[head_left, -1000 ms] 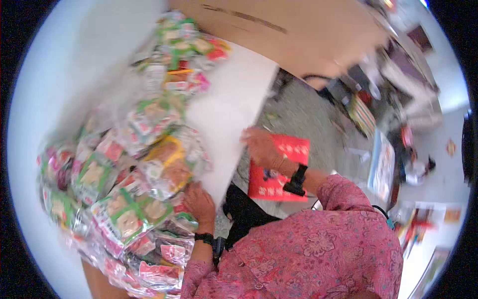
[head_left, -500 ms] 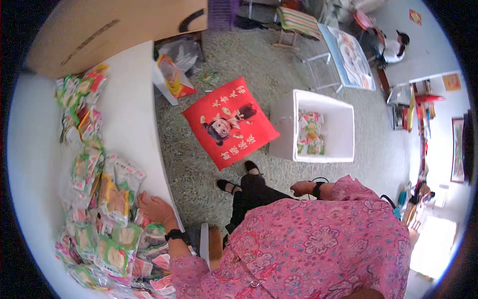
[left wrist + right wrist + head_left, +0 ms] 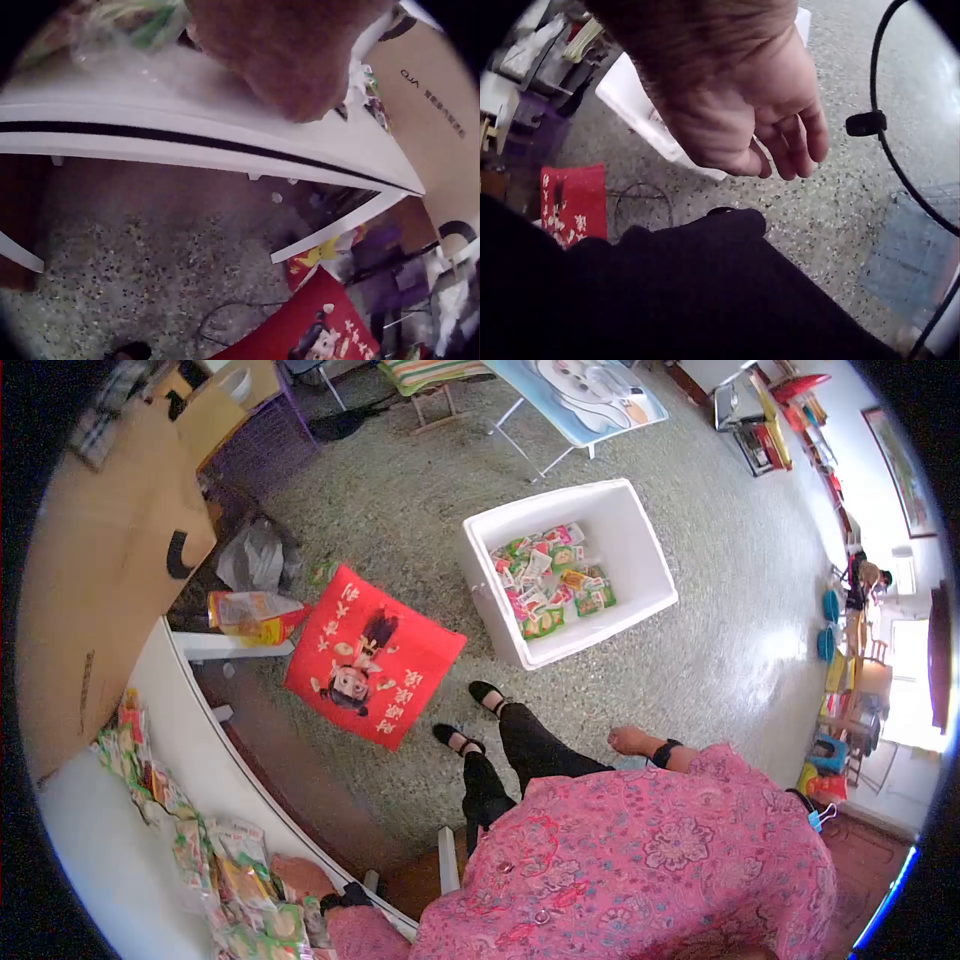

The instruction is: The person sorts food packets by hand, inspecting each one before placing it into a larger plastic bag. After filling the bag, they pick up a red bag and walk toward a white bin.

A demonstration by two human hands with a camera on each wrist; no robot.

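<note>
My left hand [image 3: 303, 875] rests at the white table [image 3: 185, 710], beside a heap of clear snack packets [image 3: 245, 885] with green and yellow labels. In the left wrist view the back of that hand [image 3: 292, 60] hangs over the tabletop, and its fingertips are hidden. The right hand [image 3: 630, 740] hangs at my side with nothing in it. Its fingers [image 3: 787, 146] are loosely curled in the right wrist view. On the floor ahead stands a white foam box [image 3: 655, 560], with several similar packets [image 3: 545, 575] lying at its bottom.
A red printed cushion [image 3: 375, 660] sits low between the table and the foam box. A large cardboard box [image 3: 110, 590] stands at the table's far end. Farther off are a folding table [image 3: 580, 405] and a striped stool [image 3: 430, 372]. A cable [image 3: 877, 75] loops beside my right hand.
My body and view have turned right, away from the table, bringing the foam box toward the centre. The right hand has come from in front of the table to my side; the left stays at the packets.
</note>
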